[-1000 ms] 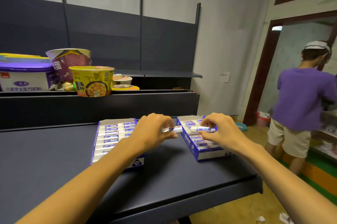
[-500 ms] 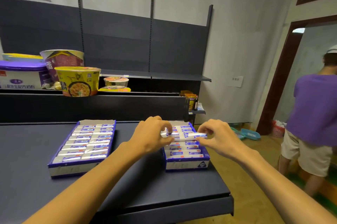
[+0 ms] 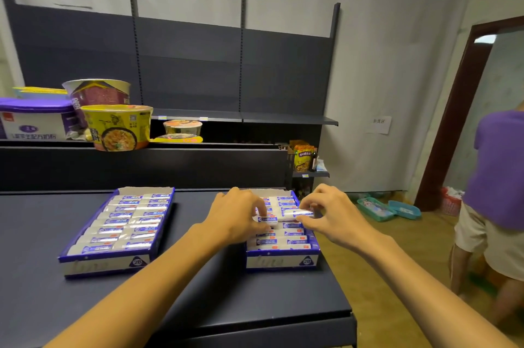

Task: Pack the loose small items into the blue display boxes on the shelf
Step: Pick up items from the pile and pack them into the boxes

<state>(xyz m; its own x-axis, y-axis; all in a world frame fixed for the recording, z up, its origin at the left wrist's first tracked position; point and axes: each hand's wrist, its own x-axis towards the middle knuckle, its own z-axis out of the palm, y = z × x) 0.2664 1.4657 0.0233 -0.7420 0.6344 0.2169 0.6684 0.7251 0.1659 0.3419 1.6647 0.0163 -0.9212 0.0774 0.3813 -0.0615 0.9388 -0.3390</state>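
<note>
Two blue display boxes stand on the dark shelf (image 3: 198, 291). The left box (image 3: 105, 264) is filled with rows of white-and-blue wrapped erasers. Over the right box (image 3: 280, 261), also packed with erasers, both hands hover. My left hand (image 3: 238, 214) pinches one eraser (image 3: 266, 219) by its left end. My right hand (image 3: 331, 213) pinches a second eraser (image 3: 297, 213) at its right end, just above the rows. The two erasers lie close together, nearly end to end.
Instant noodle bowls (image 3: 119, 128) and a purple-lidded tub (image 3: 34, 123) sit on the upper ledge at left. Snack packets (image 3: 303, 157) stand on a small end shelf. A person in a purple shirt (image 3: 499, 171) stands at right by the doorway. Teal trays (image 3: 388, 208) lie on the floor.
The view has swung left and the right box now sits squarely in front. Both hands have lowered their erasers closer to the rows in the right box.
</note>
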